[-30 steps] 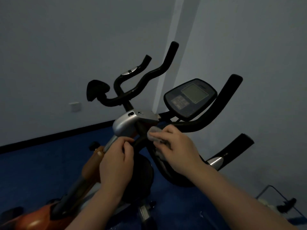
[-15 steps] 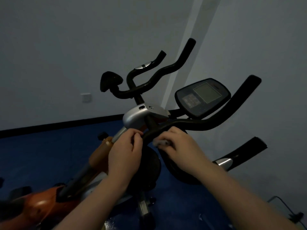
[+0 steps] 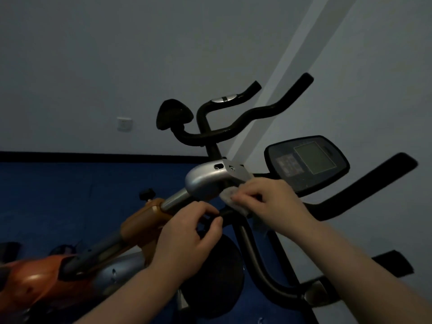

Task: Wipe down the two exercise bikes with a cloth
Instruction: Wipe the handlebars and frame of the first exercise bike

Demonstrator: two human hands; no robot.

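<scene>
Since the earlier frames, the right hand (image 3: 275, 204) had carried the cloth (image 3: 230, 198) up from the black handlebar to the edge of the silver housing (image 3: 205, 181), and the view had shifted so the bike sat lower and further right.

At far left, the orange bike body (image 3: 44, 277) lay low, with its grey post (image 3: 98, 251) rising to the right through an orange collar (image 3: 142, 218). A wall socket (image 3: 124, 124) was fixed above the black skirting.

The left hand (image 3: 187, 242) was curled round the black handlebar tube (image 3: 225, 212), thumb and fingers closed on it just below the housing.

The right hand pinched the small pale cloth, its fingers bent over it, pressing it against the underside of the silver housing. Both hands were near each other but apart.

Behind them stood the second bike's black handlebars (image 3: 233, 129), with a silver sensor plate (image 3: 224, 98) on the shorter grip.

To the right, the dark console (image 3: 308, 163) with its grey screen sat tilted above the nearer bike's black grip (image 3: 374, 183).
</scene>
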